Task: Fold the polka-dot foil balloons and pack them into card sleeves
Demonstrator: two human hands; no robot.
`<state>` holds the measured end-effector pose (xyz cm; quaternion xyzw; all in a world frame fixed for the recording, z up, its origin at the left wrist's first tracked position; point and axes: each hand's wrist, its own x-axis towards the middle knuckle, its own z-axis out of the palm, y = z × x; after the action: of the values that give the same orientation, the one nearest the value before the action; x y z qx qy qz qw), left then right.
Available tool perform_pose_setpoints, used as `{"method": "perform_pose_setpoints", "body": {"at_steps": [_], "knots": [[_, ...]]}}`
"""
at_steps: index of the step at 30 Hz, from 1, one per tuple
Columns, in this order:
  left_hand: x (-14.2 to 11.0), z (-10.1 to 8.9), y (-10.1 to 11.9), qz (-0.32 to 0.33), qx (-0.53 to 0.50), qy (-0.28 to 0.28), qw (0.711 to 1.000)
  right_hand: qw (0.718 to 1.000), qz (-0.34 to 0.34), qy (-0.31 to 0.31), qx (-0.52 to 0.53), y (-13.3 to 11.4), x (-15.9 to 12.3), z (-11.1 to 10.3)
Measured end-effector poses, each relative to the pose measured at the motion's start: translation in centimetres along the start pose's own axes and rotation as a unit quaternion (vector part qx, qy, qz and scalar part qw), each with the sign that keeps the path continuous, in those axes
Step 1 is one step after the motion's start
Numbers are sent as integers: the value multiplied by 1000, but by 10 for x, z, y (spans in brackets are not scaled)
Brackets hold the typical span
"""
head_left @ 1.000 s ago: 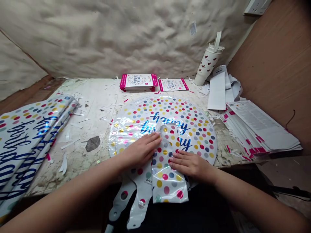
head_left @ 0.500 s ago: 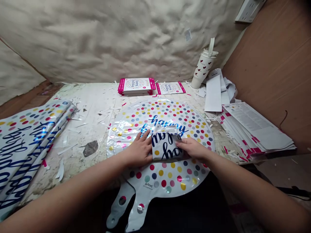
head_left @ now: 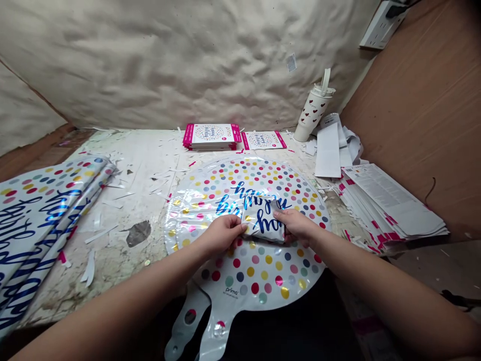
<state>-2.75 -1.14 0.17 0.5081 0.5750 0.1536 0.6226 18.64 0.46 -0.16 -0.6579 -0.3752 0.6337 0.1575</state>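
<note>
A compact bundle of folded foil balloon [head_left: 262,219], printed with blue lettering, sits at the middle of a flat round foil balloon [head_left: 250,273] with coloured dots. My left hand [head_left: 221,234] pinches the bundle's left side, and my right hand [head_left: 296,224] holds its right side. Both hands rest just above the flat balloon. Two foil tabs [head_left: 187,321] with round holes hang over the near table edge below the balloon.
Folded dotted foil balloons [head_left: 41,220] lie at the left on a scuffed white table [head_left: 143,170] littered with scraps. Pink-edged packaging cards [head_left: 210,136] stand at the back, a heart-patterned tumbler [head_left: 313,111] back right, and a card stack [head_left: 391,205] at right.
The long dotted foil strip has been folded into a short, compact bundle. My hands have come closer together around it, and the bundle now lies higher on the round balloon.
</note>
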Motion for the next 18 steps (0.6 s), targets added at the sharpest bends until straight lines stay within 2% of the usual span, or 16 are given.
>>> {"method": "perform_pose_setpoints", "body": {"at_steps": [3, 7, 9, 11, 13, 14, 16, 18], "knots": [[6, -1, 2, -18, 13, -3, 1000, 1000, -12, 9, -2, 2, 3, 0], [2, -1, 6, 28, -20, -18, 999, 999, -45, 12, 5, 3, 3, -3], [-2, 1, 6, 55, -19, -37, 998, 993, -116, 7, 7, 7, -1, -8], [-6, 4, 2, 108, 42, -36, 993, 972, -234, -8, -33, 15, -8, -16], [-9, 6, -6, 215, 148, -22, 965, 922, -365, -27, -128, 28, -17, -22], [-10, 6, -12, 279, 204, -16, 938, 887, -421, -33, -186, 36, -21, -24], [-11, 6, -23, 386, 304, -10, 871, 803, -515, -39, -297, 53, -27, -24], [-12, 6, -34, 444, 370, 0, 816, 723, -578, -37, -378, 69, -30, -20]]}}
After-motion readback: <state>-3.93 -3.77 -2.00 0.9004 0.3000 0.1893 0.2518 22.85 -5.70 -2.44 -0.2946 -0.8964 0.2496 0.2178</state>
